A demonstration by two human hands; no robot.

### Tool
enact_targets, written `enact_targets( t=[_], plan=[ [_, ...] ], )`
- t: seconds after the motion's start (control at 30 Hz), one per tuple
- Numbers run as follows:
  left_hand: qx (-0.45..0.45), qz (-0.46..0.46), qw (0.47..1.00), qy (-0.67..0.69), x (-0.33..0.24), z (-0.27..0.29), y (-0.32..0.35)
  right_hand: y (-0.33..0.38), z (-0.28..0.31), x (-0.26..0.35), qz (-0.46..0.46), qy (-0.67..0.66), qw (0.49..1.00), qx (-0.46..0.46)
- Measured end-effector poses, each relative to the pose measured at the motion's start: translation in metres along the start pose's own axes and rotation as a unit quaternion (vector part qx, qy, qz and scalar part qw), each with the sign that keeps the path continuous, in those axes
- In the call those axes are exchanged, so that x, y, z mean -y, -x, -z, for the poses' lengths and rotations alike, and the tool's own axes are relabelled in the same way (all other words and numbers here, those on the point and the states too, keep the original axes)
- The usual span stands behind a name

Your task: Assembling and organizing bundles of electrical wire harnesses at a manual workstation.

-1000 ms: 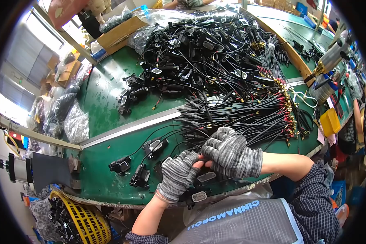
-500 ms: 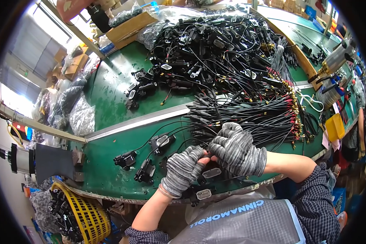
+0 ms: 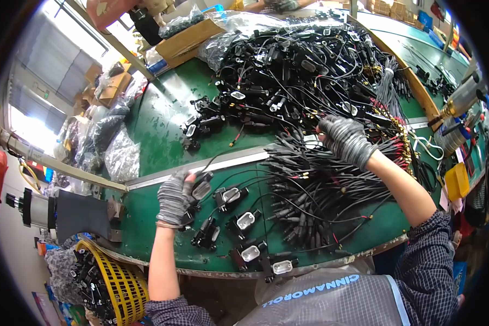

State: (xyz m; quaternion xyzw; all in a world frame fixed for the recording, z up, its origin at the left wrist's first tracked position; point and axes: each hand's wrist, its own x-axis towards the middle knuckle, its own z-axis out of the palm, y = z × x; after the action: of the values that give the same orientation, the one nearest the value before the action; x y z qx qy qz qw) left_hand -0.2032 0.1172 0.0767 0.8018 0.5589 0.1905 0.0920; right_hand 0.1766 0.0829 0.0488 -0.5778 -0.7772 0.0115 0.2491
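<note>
My left hand (image 3: 174, 200), in a grey striped knit glove, is at the left part of the green table. Its bent fingers and thumb close on a black connector housing (image 3: 202, 188) with a pale oval face and a thin black cable. To its right lie several similar housings (image 3: 246, 220), reaching to the front edge. My right hand (image 3: 346, 140), gloved alike, is above the far end of a bundle of black cables (image 3: 304, 209). Its fingers are curled beside the heap of black cabled parts (image 3: 288, 62). What they grip is hidden.
A metal strip (image 3: 201, 167) crosses the green tabletop (image 3: 163, 125). A wooden board (image 3: 394, 60) borders the heap on the right. A black-and-silver clamp-like device (image 3: 76, 214) stands at the left edge, above a yellow basket (image 3: 122, 288) of black parts. A yellow bin (image 3: 456, 182) hangs at right.
My hands have parted from the middle. The left moved left with a connector housing; the right moved up and away to the heap's edge. The view shifted slightly, and cables near the front are spread differently.
</note>
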Motion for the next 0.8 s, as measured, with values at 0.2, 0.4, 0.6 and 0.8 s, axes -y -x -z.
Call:
enact_targets(
  t=[0.2,0.4,0.6,0.8],
  plan=[
    [0.264,-0.08,0.947,-0.165,0.088,-0.009,-0.013,-0.003,-0.036,-0.018,-0.032,0.095,0.982,0.158],
    [0.128,0.327,0.932,0.09,0.101,-0.04,-0.135,-0.009,-0.014,-0.031,-0.125,-0.213,0.967,0.067],
    [0.108,0.305,0.93,-0.175,0.092,-0.079,-0.139,-0.012,0.103,-0.004,-0.196,-0.483,0.839,-0.155],
    [0.099,0.201,0.941,-0.252,0.068,-0.063,-0.105,0.041,0.145,0.015,-0.032,-0.274,0.961,-0.001]
  ],
)
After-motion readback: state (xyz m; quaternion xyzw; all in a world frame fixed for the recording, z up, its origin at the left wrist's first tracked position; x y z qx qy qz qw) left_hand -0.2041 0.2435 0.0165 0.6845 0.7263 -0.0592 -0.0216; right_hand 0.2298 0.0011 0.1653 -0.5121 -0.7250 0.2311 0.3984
